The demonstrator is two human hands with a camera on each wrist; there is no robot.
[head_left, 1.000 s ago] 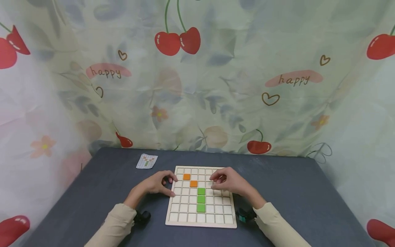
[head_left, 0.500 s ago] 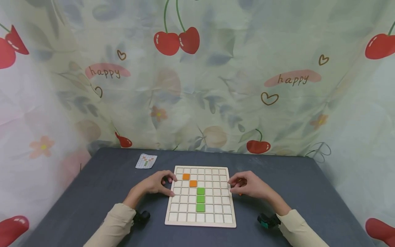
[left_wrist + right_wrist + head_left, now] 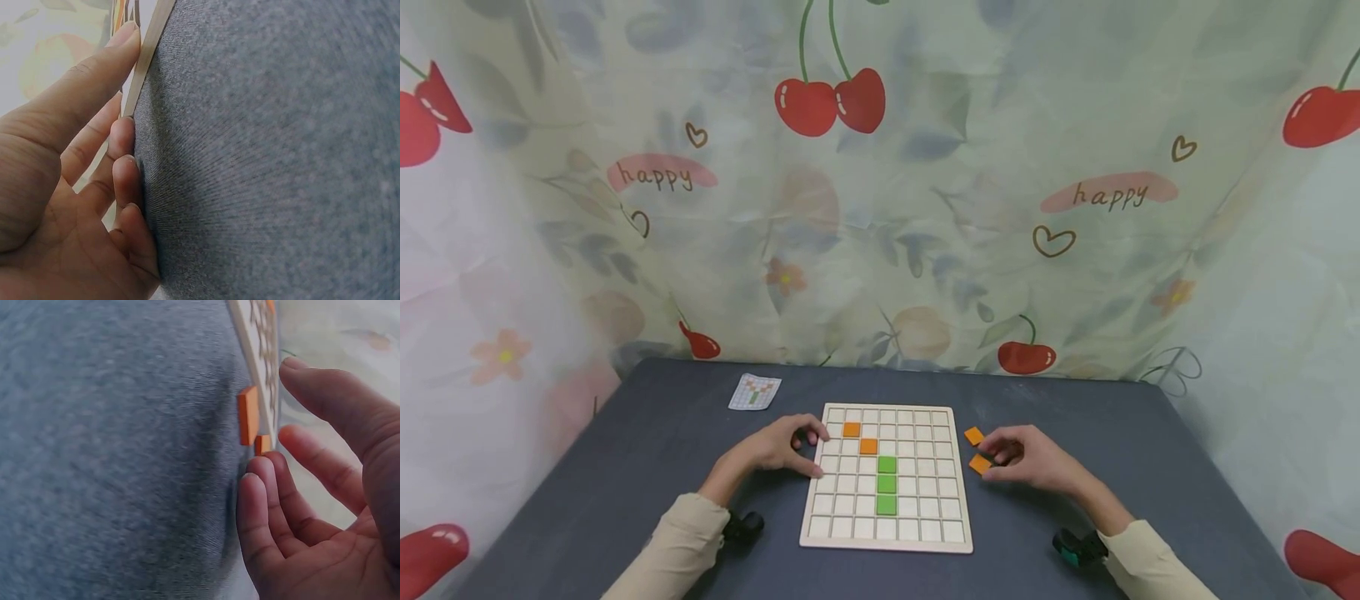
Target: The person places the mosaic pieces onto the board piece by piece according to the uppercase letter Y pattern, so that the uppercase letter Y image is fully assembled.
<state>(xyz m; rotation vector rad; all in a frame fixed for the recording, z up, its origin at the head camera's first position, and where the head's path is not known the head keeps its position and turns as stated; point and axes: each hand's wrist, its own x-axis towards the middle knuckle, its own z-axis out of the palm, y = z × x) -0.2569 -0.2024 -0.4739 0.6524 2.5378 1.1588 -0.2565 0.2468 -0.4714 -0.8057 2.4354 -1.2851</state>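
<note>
A pale wooden grid board (image 3: 909,485) lies on the dark table. Two orange tiles (image 3: 868,447) run diagonally in its cells, above a column of three green tiles (image 3: 887,483). My left hand (image 3: 772,443) rests at the board's left edge, its thumb and forefinger apart and touching the frame. Right of the board lie two loose orange tiles (image 3: 979,464), just left of my right hand (image 3: 1033,457). That hand's thumb and fingers are spread; in the right wrist view nothing sits between them, and the nearer loose tile (image 3: 248,415) shows beyond the fingertips.
Behind the board, to the left, a small printed card (image 3: 755,392) with a coloured grid pattern lies on the dark tabletop (image 3: 647,467). A patterned curtain (image 3: 880,208) with cherries hangs behind and at both sides of the table.
My right hand has moved right from over the board to the table beside it, and two loose orange tiles now show there. The left hand has stayed at the board's edge.
</note>
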